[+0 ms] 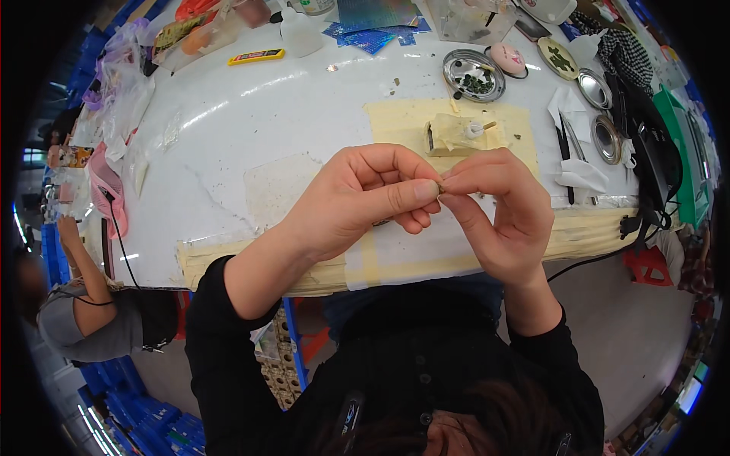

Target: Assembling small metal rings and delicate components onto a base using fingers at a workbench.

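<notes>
My left hand and my right hand meet above the front part of the white table. Thumb and forefinger of each are pinched together, tip to tip with the other hand. Between the fingertips is something tiny and dark; its kind is too small to make out. Just beyond the hands, a block wrapped in cream tape with a small white piece on top sits on a yellow sheet. Farther back, a round metal dish holds many small dark green pieces.
At the right lie tweezers, white tissue and round metal lids. A yellow box cutter, a white bottle and blue shiny sheets are at the back. Plastic bags and a pink cap line the left. Another person sits there.
</notes>
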A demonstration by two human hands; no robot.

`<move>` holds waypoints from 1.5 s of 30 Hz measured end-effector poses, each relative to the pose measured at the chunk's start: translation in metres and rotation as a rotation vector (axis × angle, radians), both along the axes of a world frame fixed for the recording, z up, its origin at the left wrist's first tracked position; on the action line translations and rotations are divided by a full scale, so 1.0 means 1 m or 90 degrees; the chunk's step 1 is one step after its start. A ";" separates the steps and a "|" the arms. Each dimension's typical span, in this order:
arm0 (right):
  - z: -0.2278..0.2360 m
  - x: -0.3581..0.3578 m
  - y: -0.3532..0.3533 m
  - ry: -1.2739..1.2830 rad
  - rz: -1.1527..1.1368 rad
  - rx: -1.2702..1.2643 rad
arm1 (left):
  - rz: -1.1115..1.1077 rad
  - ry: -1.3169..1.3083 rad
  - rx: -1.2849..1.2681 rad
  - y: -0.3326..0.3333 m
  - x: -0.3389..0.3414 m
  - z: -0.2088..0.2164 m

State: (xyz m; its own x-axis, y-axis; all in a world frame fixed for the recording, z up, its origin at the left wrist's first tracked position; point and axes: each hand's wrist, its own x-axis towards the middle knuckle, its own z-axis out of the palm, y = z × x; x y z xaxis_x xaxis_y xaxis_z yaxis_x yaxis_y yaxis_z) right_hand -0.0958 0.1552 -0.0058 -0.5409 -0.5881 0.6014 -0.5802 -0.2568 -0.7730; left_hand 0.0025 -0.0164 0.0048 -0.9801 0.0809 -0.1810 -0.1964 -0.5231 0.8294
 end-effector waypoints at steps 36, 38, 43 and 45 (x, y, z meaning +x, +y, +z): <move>0.003 0.000 0.000 0.035 0.028 0.013 | -0.001 0.009 0.001 -0.001 0.000 -0.004; 0.000 0.001 -0.001 0.007 0.019 -0.001 | -0.011 0.015 0.005 -0.001 0.001 -0.004; 0.003 0.006 0.000 -0.126 0.035 0.022 | -0.046 0.026 -0.029 0.000 0.001 -0.004; 0.004 0.004 0.001 -0.099 0.037 0.035 | -0.042 0.026 -0.010 -0.001 0.002 -0.006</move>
